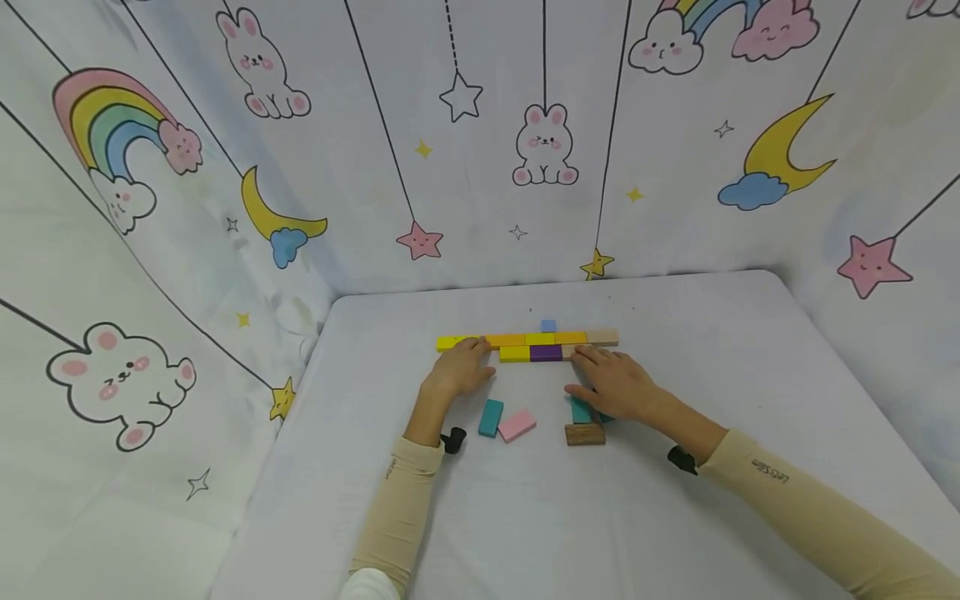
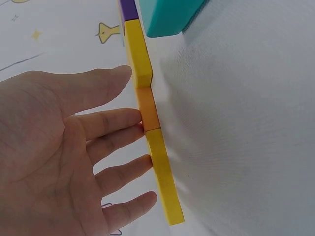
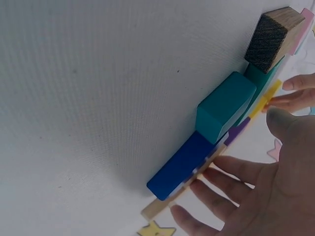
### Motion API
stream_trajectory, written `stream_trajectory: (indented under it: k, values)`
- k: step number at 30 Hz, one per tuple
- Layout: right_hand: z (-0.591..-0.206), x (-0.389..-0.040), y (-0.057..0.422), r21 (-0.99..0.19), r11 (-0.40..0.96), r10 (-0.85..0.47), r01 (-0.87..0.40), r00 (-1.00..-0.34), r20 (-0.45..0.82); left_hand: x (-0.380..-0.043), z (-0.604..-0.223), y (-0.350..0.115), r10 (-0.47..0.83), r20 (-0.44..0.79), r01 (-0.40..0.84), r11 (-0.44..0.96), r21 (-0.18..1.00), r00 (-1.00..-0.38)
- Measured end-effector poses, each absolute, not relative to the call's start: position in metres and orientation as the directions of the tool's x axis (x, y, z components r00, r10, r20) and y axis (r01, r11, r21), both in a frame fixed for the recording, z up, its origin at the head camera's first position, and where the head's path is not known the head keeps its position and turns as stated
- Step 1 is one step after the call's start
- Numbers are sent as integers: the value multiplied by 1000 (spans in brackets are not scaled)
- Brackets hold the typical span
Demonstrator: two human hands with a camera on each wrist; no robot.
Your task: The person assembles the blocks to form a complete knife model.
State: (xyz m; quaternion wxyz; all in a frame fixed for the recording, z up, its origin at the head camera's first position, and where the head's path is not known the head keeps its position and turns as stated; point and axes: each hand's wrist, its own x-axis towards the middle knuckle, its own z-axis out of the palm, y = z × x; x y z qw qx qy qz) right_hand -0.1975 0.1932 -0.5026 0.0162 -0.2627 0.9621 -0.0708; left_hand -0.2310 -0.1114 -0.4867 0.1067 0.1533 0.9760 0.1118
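Observation:
Blocks form two rows touching side by side. The back row runs yellow, orange, yellow, orange and pale wood. In the shorter front row are a yellow block, a purple block and a pale block at the right end. My left hand has its fingers extended, fingertips right at an orange block and a yellow block. My right hand reaches over the front row's right end, fingertips at the pale wood. Under it lies a dark blue block, hidden in the head view.
A teal block and a pink block lie before the rows. Another teal block and a dark brown wood block are below my right hand. Behind the rows sits a light blue block. Printed cloth walls surround the white table.

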Motion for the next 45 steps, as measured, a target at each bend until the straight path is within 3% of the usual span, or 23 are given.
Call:
stream_trajectory:
  k: [7,16,45]
  values:
    - [-502,-196,198,-174,852,-502,-494,-865,-3,-230,-485,-108,319,-185,271,931,245,-930]
    - [-499,-189,209,-184,841,-504,-509,-860,78,-230,-485,-110,317,-183,270,932,243,-930]
    - [-492,-142,252,-230,839,-481,-493,-870,112,-230,-487,-108,310,-193,260,934,245,-931]
